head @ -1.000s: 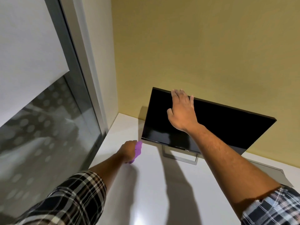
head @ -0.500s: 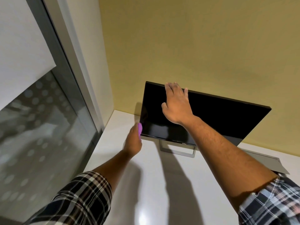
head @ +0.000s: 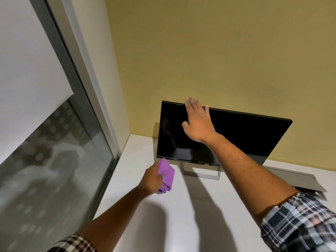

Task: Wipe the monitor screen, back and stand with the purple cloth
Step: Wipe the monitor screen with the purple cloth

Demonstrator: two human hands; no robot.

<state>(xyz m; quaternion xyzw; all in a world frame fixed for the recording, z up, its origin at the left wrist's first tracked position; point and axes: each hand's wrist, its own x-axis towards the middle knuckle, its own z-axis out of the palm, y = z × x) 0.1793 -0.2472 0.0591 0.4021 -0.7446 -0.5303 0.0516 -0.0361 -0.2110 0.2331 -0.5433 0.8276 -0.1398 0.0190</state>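
The monitor (head: 241, 135) is stood near the tabletop's (head: 181, 215) far left corner, long axis along the far edge, screen facing the person. Its top edge is touched by the flat, straight-fingered right hand (head: 197, 122). The purple cloth (head: 166, 174) is clenched in the left hand (head: 152, 177), just below the screen's lower left corner.

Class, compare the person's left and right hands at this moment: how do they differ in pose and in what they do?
The left hand grips the purple cloth, fingers curled; the right hand holds nothing, fingers straight. The left hangs below the monitor; the right reaches the monitor's top edge. Both come from plaid sleeves.
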